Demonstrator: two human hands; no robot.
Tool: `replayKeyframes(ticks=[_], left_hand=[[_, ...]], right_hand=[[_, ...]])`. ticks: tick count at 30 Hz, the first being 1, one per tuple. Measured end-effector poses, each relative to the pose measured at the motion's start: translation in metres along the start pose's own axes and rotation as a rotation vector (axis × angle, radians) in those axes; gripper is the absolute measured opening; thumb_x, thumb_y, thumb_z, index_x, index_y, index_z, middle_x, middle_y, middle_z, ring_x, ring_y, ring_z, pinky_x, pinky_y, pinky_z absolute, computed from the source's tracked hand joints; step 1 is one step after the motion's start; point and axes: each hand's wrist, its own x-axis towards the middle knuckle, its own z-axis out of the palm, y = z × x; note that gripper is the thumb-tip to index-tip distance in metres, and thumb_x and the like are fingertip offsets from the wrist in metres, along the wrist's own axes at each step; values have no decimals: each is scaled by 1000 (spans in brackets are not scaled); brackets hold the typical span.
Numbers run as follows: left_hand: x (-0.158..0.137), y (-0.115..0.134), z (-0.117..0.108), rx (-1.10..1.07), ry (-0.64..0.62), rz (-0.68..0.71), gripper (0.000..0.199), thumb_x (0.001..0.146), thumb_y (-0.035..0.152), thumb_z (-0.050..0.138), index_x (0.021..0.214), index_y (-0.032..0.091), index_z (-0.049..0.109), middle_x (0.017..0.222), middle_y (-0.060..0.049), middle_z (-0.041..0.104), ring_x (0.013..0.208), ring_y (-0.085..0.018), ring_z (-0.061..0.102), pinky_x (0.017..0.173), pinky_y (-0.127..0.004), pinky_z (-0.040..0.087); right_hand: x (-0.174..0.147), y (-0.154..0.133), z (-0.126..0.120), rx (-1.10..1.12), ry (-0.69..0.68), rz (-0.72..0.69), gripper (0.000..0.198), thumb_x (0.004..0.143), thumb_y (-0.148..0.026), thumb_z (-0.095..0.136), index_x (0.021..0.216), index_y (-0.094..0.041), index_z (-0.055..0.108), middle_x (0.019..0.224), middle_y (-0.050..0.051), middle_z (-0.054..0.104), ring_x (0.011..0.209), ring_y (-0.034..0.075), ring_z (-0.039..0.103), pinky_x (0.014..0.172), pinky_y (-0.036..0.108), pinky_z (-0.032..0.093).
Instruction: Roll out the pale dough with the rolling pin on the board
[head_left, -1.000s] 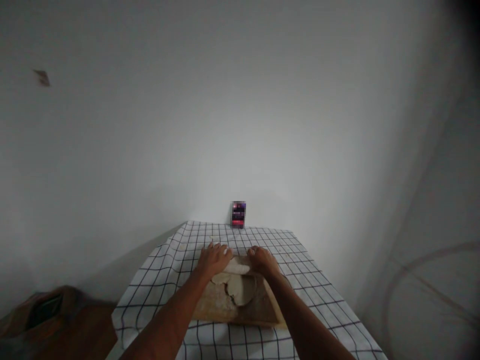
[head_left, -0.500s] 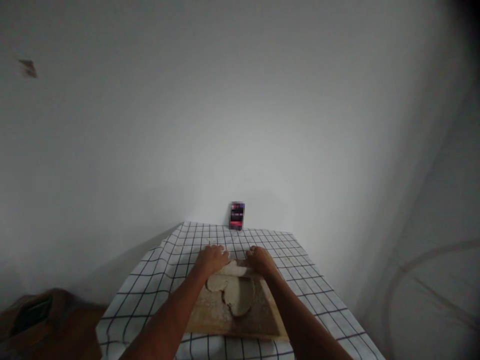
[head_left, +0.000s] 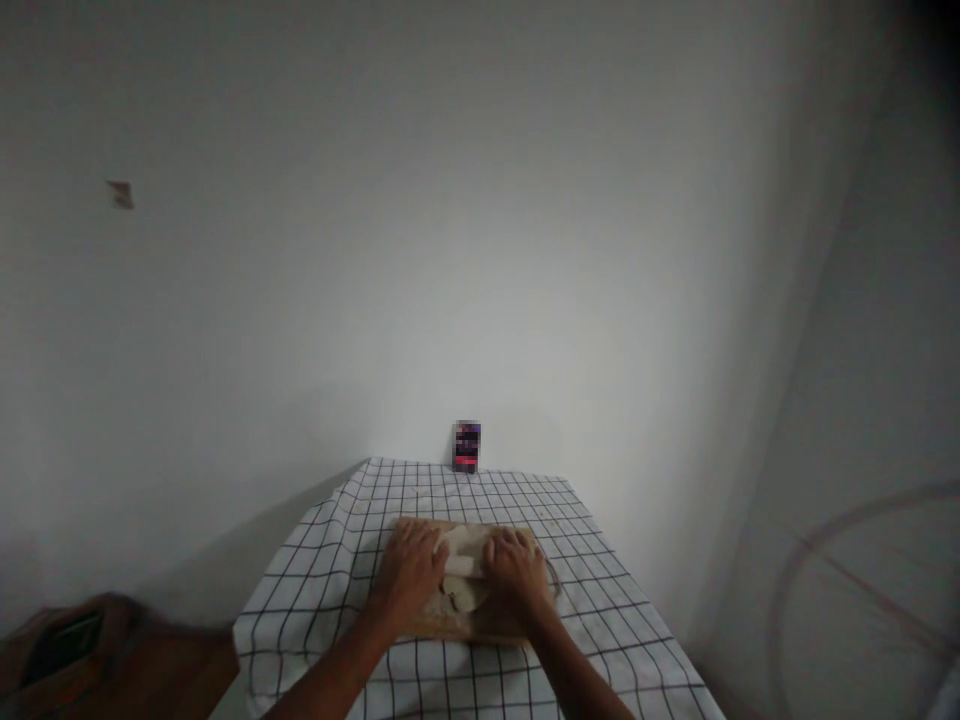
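Rolling pin (head_left: 461, 566) lies crosswise under both hands.

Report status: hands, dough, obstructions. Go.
Left hand and right hand flat on dough, no grip closed. Dough on wooden board. Dark box far back, clear.

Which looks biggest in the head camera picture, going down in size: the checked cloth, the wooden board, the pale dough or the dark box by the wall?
1. checked cloth
2. wooden board
3. pale dough, partly hidden under both hands
4. dark box, though it stands farthest away, which shrinks it
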Motion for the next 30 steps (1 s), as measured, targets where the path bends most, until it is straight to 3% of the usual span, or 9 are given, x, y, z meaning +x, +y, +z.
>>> replayKeyframes(ticks=[2, 7, 14, 19, 23, 27, 30], left_hand=[[-21, 5, -3, 3, -14, -32, 51, 119, 36, 44, 145, 26, 86, 157, -11, 85, 155, -35, 73, 143, -59, 51], [-69, 12, -14, -16, -28, -77, 57, 119, 40, 43, 164, 39, 77, 177, -1, 71, 171, -33, 61, 144, -57, 54], [-82, 10, -20, -39, -176, -97, 61, 116, 49, 48, 173, 48, 68, 186, 5, 57, 178, -35, 50, 148, -61, 47], [-66, 15, -20, -17, -77, -83, 55, 118, 41, 47, 164, 36, 78, 174, -5, 74, 169, -39, 63, 147, -69, 46], [-35, 18, -24, -19, -104, -85, 53, 120, 41, 45, 155, 28, 83, 166, -10, 81, 162, -39, 68, 146, -69, 42], [2, 13, -20, -15, -138, -102, 49, 120, 44, 47, 144, 26, 86, 156, -15, 84, 154, -42, 71, 138, -70, 46], [28, 6, -11, 15, -155, -152, 46, 119, 38, 48, 141, 24, 86, 156, -19, 84, 153, -44, 71, 134, -73, 47]], right_hand=[[-19, -8, 1, 34, 24, 57, 49, 120, -30, 44, 143, -26, 87, 172, 17, 72, 164, 44, 63, 129, 66, 55], [-65, -20, 15, 110, 135, 122, 58, 122, -33, 39, 168, -29, 74, 185, 9, 58, 173, 38, 54, 138, 62, 50], [-84, -7, 38, 156, 148, 45, 60, 121, -43, 39, 174, -39, 68, 186, 3, 57, 167, 38, 61, 143, 66, 45], [-63, -11, 21, 119, 145, 87, 59, 122, -35, 36, 166, -32, 75, 181, 8, 65, 170, 36, 58, 146, 65, 38], [-29, -5, 4, 89, 81, 53, 52, 124, -35, 41, 161, -28, 78, 180, 12, 66, 172, 36, 55, 144, 60, 39], [15, 8, 1, 48, 30, -17, 44, 122, -29, 46, 143, -26, 85, 165, 17, 77, 160, 34, 67, 138, 52, 46], [49, 15, 5, 45, -71, 2, 47, 124, -30, 39, 135, -25, 85, 151, 17, 83, 146, 30, 76, 122, 43, 57]])
